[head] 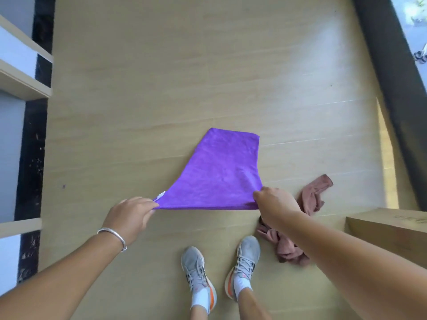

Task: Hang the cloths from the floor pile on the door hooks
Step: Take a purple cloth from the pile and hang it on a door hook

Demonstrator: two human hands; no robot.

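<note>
A purple cloth (219, 172) hangs spread out in front of me, held by its two near corners above the floor. My left hand (131, 214) pinches the left corner, where a small white tag sticks out. My right hand (275, 204) pinches the right corner. A crumpled dusty-pink cloth (291, 239) lies on the floor to the right, partly hidden behind my right forearm. No door or hooks are in view.
My two feet in grey sneakers (221, 271) stand on the light wood floor (161, 88). A cardboard box (388, 229) sits at the right. White shelves (20, 72) line the left edge; a dark strip (392, 88) runs along the right.
</note>
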